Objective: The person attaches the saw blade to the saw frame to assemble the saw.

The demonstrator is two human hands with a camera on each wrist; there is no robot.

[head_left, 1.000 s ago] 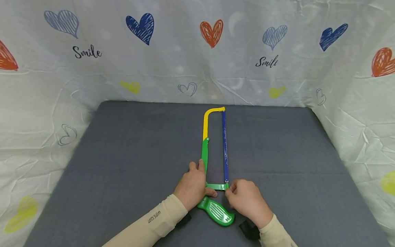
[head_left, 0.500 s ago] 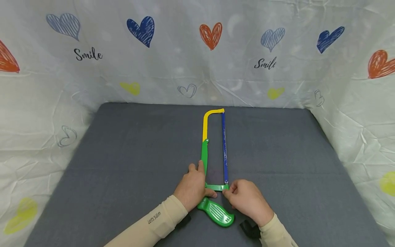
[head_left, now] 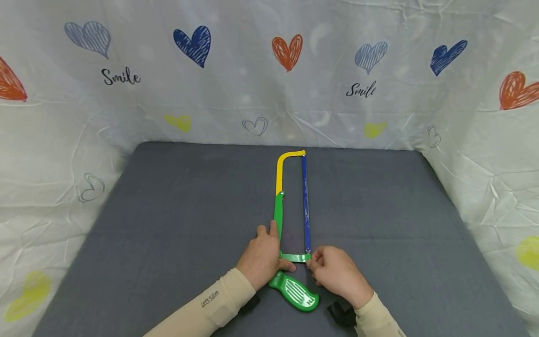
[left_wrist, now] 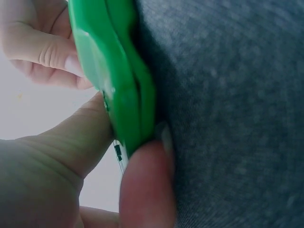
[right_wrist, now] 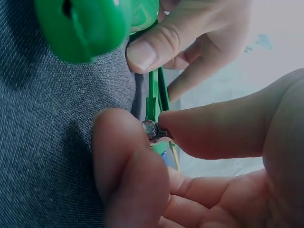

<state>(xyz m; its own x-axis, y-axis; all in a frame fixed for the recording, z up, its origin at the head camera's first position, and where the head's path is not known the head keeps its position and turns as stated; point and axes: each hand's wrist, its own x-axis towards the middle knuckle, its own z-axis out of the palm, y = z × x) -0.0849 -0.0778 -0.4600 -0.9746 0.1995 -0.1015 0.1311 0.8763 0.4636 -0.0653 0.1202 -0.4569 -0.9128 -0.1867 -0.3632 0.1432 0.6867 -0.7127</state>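
A hacksaw lies on the dark grey cloth, its green and yellow frame [head_left: 279, 213] on the left and its blue blade [head_left: 306, 206] on the right. My left hand [head_left: 260, 257] grips the green frame just above the handle [head_left: 296, 294], the thumb reaching across under the crossbar [head_left: 294, 257]. At the lower blade end, my right hand [head_left: 337, 271] pinches a small metal wing nut [right_wrist: 151, 128] between thumb and finger. The right wrist view shows its threaded screw end; the fingers cover the rest. In the left wrist view, the green handle [left_wrist: 109, 66] passes close by my left fingers.
Grey cloth [head_left: 177, 210] covers the table around the saw. Behind and at both sides hangs a white sheet [head_left: 236, 84] printed with hearts and "Smile". A black wrist camera [head_left: 342, 314] sits under the right wrist.
My right thumb and fingertips have shifted slightly at the wing nut. The left hand keeps its hold and the hacksaw stays in place; the head view has tilted up a little.
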